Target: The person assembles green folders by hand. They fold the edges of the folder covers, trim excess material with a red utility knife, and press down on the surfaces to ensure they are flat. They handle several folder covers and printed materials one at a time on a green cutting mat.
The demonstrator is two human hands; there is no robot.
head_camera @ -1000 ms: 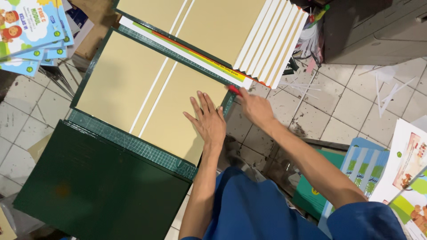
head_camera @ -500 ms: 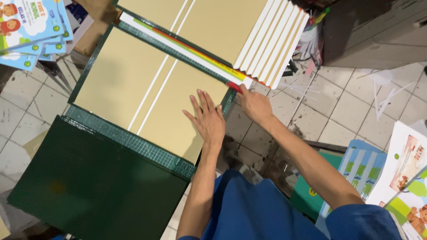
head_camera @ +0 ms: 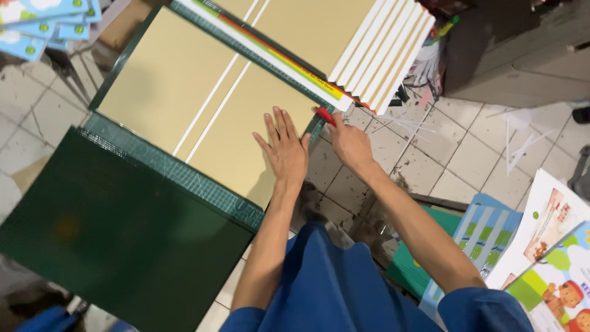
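My left hand (head_camera: 284, 147) lies flat, fingers spread, on a tan cardboard sheet (head_camera: 184, 92) that rests on a green cutting mat (head_camera: 178, 175). Two thin white strips (head_camera: 212, 104) run across the tan sheet. My right hand (head_camera: 345, 141) grips a red-handled cutter (head_camera: 324, 115) at the mat's right edge, next to the end of a long white ruler with coloured stripes (head_camera: 270, 55). Beyond the ruler lies another tan sheet (head_camera: 307, 24) with several white-edged boards (head_camera: 384, 55) fanned on top.
A dark green board (head_camera: 117, 246) overlaps the mat's near end. Colourful picture books lie at top left (head_camera: 37, 24) and bottom right (head_camera: 541, 258). White paper offcuts (head_camera: 516, 135) litter the tiled floor. A dark box (head_camera: 504, 49) stands at top right.
Both hands stay in place on the sheet and cutter. The view has shifted slightly, so the whole scene sits a bit lower and to the right in the frame.
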